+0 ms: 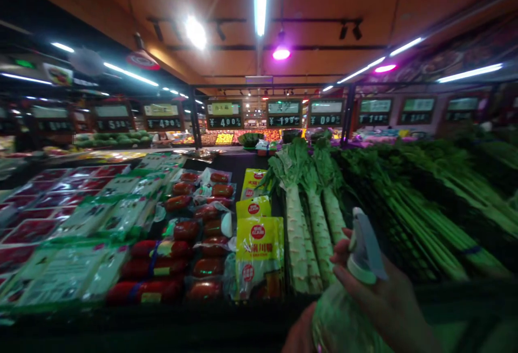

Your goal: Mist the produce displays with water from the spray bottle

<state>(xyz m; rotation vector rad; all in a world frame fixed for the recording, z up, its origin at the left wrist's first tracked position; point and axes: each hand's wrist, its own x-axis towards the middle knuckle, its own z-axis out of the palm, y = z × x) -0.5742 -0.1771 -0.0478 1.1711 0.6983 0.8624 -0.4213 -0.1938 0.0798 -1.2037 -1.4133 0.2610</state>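
A spray bottle with a pale trigger head and a clear, rounded body is at the lower right, its base cut off by the frame. My right hand is closed around its neck, just below the trigger head. Low against the bottle's left side is my left hand, gripping the body; much of it lies out of frame. Just beyond the bottle stand several thick celtuce stems with leafy tops. Bunches of long green stalks lie to the right.
Yellow packets lie left of the celtuce, beside wrapped red sausage-like packs and green-edged packages. Red-filled trays are at far left. Price signs hang above the display, between dark posts.
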